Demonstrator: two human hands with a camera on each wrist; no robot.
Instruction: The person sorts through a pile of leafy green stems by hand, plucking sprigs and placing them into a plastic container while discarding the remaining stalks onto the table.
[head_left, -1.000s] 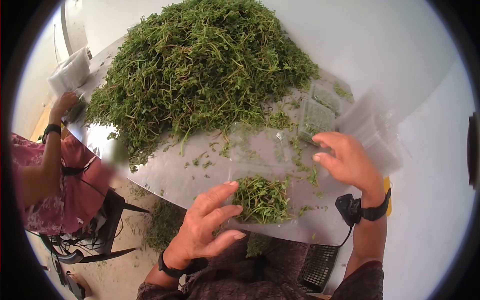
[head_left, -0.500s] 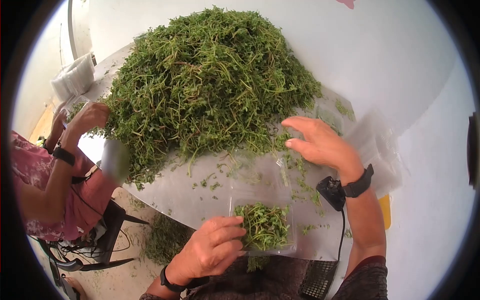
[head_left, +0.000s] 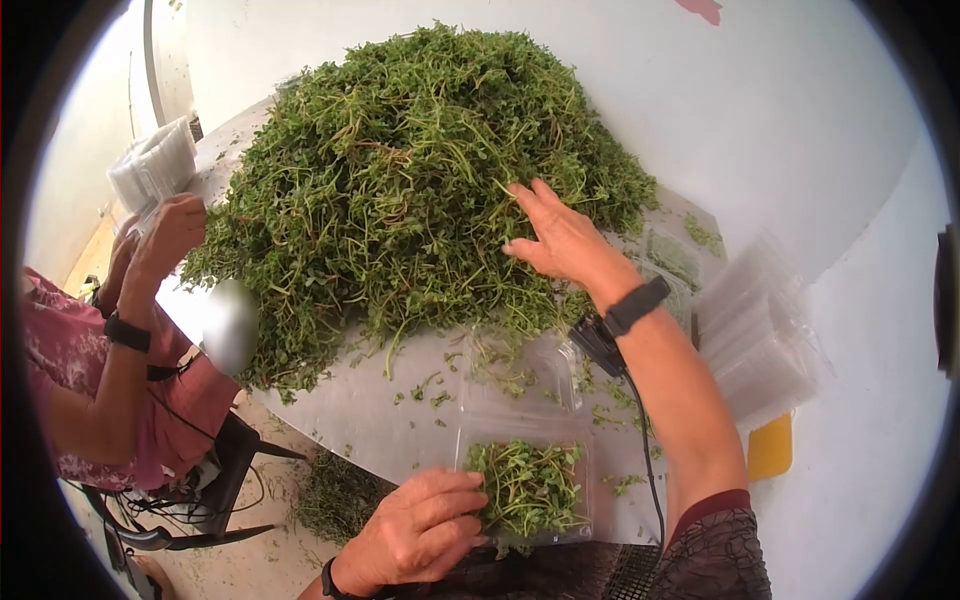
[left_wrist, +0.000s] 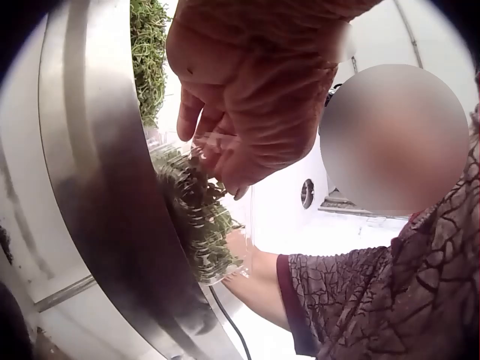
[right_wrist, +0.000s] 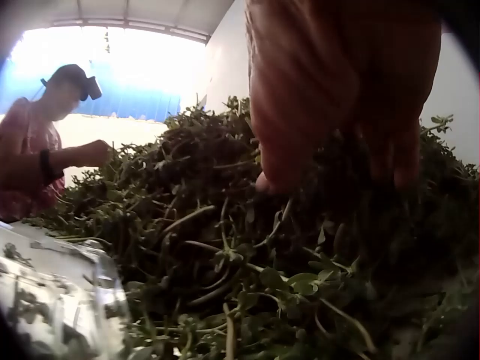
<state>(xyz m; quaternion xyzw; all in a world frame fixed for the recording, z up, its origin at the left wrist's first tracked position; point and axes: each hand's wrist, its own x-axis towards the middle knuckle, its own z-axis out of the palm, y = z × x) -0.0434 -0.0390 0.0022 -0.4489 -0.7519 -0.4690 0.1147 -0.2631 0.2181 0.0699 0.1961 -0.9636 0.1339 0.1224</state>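
A tall heap of leafy green sprigs [head_left: 400,190] covers the far part of the metal table [head_left: 365,405]. My right hand [head_left: 565,240] reaches onto the heap's right side, fingers spread and fingertips among the sprigs; the right wrist view shows the fingertips partly hidden there. Near the front edge lies a clear plastic clamshell box [head_left: 588,500], its lid [head_left: 535,372] folded back and its base full of greens [head_left: 525,490]. My left hand [head_left: 420,530] grips the box's left rim with curled fingers; in the left wrist view the thumb [left_wrist: 238,190] is beside the clear plastic.
Stacked clear boxes [head_left: 755,335] stand at the right, near a filled box [head_left: 672,258]. Loose sprigs [head_left: 440,398] litter the table. At the left, another person [head_left: 140,330] works beside more stacked boxes [head_left: 152,165]. A black chair [head_left: 235,455] stands below the table edge.
My right hand has moved from beside the filled box at the right, up and left onto the heap. My left hand has come to the open box's left rim, its fingers now more curled.
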